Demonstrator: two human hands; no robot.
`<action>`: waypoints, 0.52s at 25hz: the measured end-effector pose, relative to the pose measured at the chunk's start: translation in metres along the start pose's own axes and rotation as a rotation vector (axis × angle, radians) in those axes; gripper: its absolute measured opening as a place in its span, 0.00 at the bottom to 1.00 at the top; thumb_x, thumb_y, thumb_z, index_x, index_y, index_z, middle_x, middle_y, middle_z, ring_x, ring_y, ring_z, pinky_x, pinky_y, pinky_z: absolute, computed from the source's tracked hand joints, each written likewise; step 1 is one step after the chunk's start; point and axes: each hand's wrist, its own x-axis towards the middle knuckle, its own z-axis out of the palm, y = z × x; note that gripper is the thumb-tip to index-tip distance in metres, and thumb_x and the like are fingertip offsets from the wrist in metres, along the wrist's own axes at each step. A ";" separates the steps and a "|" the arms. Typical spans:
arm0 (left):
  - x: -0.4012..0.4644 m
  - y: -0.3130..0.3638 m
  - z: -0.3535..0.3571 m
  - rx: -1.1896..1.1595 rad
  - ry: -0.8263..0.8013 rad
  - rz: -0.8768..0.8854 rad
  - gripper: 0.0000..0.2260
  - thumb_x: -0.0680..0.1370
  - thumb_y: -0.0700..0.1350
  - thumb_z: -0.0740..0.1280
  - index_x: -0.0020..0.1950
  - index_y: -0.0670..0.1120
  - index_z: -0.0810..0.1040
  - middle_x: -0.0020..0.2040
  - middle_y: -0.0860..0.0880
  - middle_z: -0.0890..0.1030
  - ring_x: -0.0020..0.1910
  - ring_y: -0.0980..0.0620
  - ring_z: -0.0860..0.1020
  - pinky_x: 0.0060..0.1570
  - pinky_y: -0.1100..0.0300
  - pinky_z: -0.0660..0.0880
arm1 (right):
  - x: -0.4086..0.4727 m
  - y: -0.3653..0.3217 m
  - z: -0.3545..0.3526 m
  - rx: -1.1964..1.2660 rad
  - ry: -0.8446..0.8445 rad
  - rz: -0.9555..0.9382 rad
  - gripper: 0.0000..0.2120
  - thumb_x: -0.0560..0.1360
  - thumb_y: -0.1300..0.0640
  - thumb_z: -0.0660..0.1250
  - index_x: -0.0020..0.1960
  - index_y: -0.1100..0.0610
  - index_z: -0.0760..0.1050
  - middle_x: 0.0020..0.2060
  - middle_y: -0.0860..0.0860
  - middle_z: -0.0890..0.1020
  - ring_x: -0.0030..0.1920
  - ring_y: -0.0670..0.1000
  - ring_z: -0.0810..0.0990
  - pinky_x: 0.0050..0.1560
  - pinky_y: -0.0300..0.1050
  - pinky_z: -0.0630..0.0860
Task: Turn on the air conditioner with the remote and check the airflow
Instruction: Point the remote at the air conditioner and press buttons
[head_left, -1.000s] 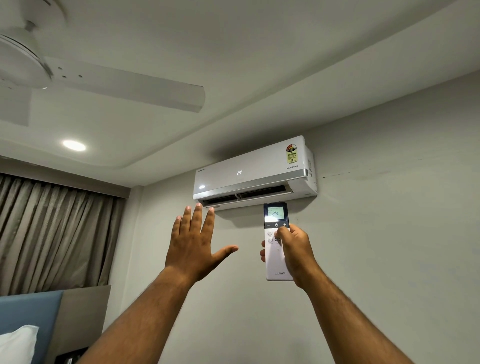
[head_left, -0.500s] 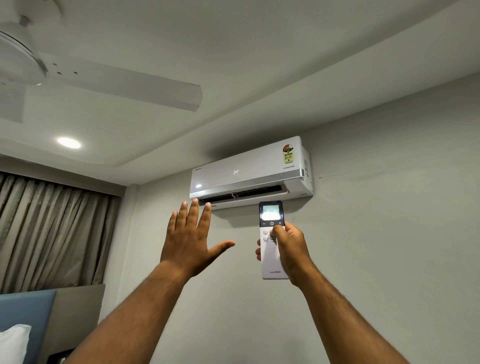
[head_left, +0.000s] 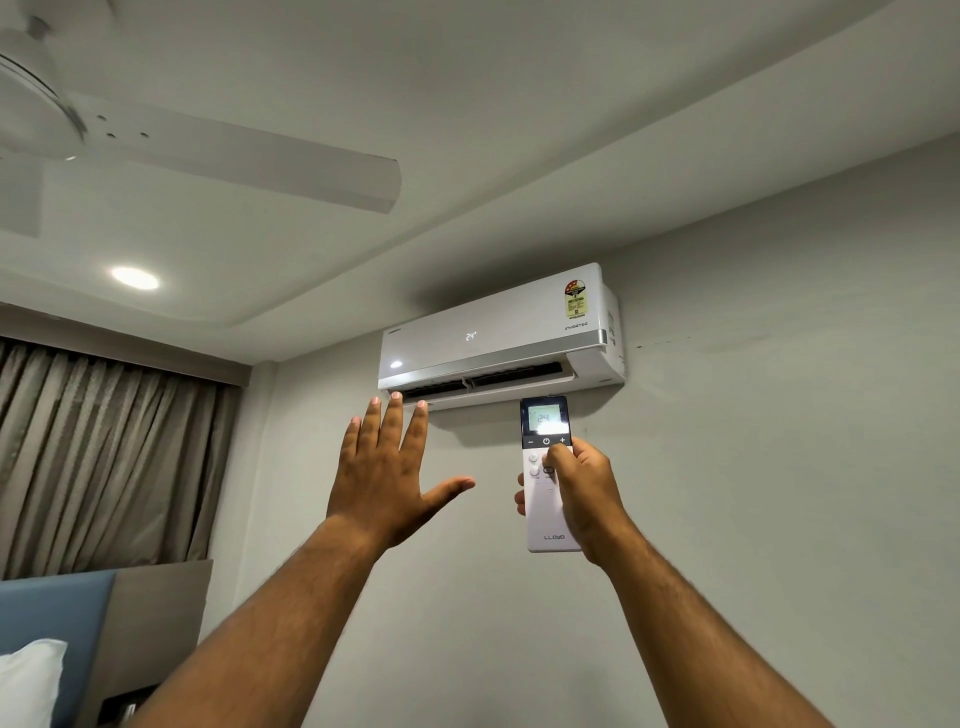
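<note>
A white split air conditioner (head_left: 498, 332) hangs high on the grey wall, its front showing 24 and its bottom louver open. My right hand (head_left: 587, 493) grips a white remote (head_left: 545, 421) upright just below the unit's right half; the lit screen reads 24 and my thumb rests on the buttons under the power key. My left hand (head_left: 387, 467) is raised flat with fingers spread, fingertips just under the louver's left end, holding nothing.
A white ceiling fan (head_left: 218, 156) hangs at the upper left beside a lit recessed lamp (head_left: 134, 277). Beige curtains (head_left: 104, 457) cover the left wall. A blue headboard (head_left: 52, 623) and a white pillow (head_left: 26, 680) sit at the lower left.
Both hands have stayed almost still, shifting only slightly in the view; my left hand's fingertips have edged a little closer to the louver. The remote stays gripped.
</note>
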 end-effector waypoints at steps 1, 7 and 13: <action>0.000 0.000 0.000 -0.004 0.000 -0.001 0.49 0.64 0.78 0.36 0.77 0.49 0.42 0.79 0.42 0.45 0.77 0.41 0.43 0.74 0.44 0.43 | 0.000 0.001 -0.001 0.000 0.000 0.003 0.03 0.79 0.57 0.61 0.51 0.54 0.73 0.40 0.59 0.83 0.29 0.53 0.84 0.28 0.43 0.80; -0.001 0.000 0.005 0.003 -0.012 -0.005 0.49 0.64 0.78 0.35 0.77 0.49 0.40 0.79 0.42 0.45 0.77 0.41 0.42 0.74 0.45 0.42 | 0.002 0.003 -0.002 -0.003 0.002 0.002 0.03 0.79 0.58 0.61 0.51 0.54 0.73 0.41 0.60 0.83 0.30 0.55 0.84 0.29 0.45 0.80; -0.001 0.000 0.008 0.002 -0.012 -0.006 0.49 0.64 0.78 0.35 0.77 0.50 0.42 0.79 0.42 0.46 0.77 0.41 0.43 0.74 0.45 0.42 | 0.001 0.005 -0.001 -0.007 0.002 0.006 0.02 0.79 0.57 0.61 0.49 0.53 0.72 0.43 0.61 0.83 0.32 0.56 0.84 0.30 0.46 0.81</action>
